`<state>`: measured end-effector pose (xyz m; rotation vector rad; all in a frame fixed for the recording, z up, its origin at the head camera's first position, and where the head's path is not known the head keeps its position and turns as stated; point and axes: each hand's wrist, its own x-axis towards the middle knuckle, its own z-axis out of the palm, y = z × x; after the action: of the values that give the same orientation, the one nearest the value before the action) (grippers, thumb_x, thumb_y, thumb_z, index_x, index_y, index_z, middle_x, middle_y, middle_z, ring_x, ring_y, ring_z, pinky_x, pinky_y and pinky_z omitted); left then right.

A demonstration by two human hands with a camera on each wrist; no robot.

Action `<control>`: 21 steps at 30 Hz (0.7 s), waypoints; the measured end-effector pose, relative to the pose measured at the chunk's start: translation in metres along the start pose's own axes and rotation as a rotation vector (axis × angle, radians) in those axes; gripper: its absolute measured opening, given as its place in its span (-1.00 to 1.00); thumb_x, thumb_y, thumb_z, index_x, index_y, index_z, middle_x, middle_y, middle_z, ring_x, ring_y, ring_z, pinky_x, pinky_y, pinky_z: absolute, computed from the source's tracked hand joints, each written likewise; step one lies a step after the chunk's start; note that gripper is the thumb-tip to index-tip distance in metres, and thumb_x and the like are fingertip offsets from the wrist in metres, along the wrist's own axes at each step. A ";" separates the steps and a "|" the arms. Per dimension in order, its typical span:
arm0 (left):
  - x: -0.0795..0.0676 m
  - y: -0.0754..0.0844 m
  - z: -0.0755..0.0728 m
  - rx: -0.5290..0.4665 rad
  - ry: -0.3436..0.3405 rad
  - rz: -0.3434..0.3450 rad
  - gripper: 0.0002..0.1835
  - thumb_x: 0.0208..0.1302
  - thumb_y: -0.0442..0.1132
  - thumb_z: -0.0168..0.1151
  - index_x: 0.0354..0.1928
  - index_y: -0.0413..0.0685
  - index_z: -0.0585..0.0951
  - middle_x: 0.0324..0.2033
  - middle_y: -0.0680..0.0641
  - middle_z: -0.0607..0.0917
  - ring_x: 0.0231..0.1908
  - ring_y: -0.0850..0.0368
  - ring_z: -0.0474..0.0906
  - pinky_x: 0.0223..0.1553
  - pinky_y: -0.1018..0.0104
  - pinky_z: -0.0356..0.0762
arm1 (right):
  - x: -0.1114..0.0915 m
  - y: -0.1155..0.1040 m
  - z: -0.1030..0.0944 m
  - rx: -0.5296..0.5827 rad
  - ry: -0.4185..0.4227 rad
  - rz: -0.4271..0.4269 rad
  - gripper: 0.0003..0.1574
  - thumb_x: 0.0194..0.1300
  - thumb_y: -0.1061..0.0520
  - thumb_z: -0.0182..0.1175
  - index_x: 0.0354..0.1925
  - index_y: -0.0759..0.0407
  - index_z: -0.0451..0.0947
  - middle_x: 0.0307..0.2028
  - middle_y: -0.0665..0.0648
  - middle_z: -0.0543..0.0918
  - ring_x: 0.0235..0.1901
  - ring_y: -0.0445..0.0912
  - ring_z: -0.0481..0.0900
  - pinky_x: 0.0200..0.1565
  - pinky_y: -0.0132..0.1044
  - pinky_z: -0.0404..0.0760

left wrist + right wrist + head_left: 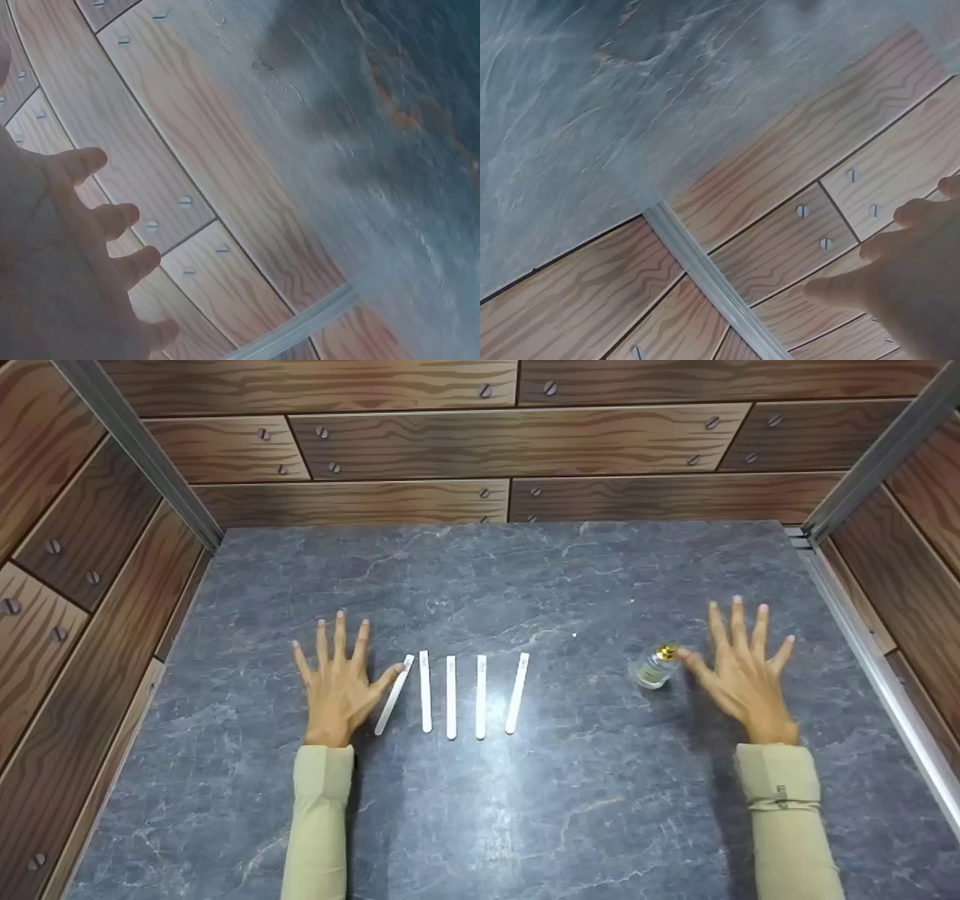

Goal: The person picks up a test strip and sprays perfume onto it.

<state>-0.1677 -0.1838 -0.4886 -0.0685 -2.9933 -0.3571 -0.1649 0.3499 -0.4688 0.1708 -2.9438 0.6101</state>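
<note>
presently, the left hand (pixel 336 688) and the right hand (pixel 744 679) are held spread; between them five white strips (pixel 451 697) are laid, and the bottle (pixel 654 672) near the right thumb (pixel 696 664) should not be knocked.

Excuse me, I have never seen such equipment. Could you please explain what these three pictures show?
There is no machine here, only a person's bare left hand and right hand. The widest picture comes from a camera on the head, looking forward and down. The other two come from cameras on the wrists, each showing part of one hand, the tabletop and the wood-patterned walls.

On the tabletop are five white strips and, further right, a clear bottle with a gold top. Both hands are spread and hold nothing. One thumb is at the leftmost strip, the other by the gold top; I cannot tell whether they touch.
</note>
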 end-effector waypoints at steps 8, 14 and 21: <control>-0.001 0.018 0.007 -0.113 0.116 0.063 -0.13 0.35 0.25 0.19 0.50 -0.17 0.30 0.40 -0.35 0.36 0.36 -0.37 0.27 0.19 -0.42 0.33 | -0.001 -0.015 0.001 0.315 0.076 0.077 -0.06 0.52 -0.14 0.10 0.54 0.38 0.03 0.44 0.55 0.16 0.39 0.49 0.12 0.30 0.48 0.08; -0.003 0.031 0.014 -0.175 0.196 0.134 -0.24 0.28 0.10 0.33 0.38 -0.23 0.44 0.19 -0.33 0.58 0.13 -0.35 0.53 -0.03 -0.32 0.55 | 0.001 -0.022 0.005 0.390 0.159 0.062 -0.21 0.41 0.06 0.29 0.37 0.50 0.28 0.30 0.54 0.38 0.26 0.44 0.33 0.18 0.39 0.34; -0.004 0.048 0.017 -0.239 0.243 0.159 -0.32 0.25 0.01 0.40 0.29 -0.25 0.52 0.08 -0.33 0.64 0.00 -0.34 0.61 -0.13 -0.24 0.63 | 0.002 -0.025 0.008 0.434 0.208 0.077 -0.31 0.37 0.18 0.32 0.30 0.53 0.35 0.26 0.54 0.43 0.22 0.44 0.40 0.15 0.38 0.38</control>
<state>-0.1630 -0.1336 -0.4945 -0.2633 -2.6715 -0.6515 -0.1640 0.3235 -0.4656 0.0316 -2.5909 1.1946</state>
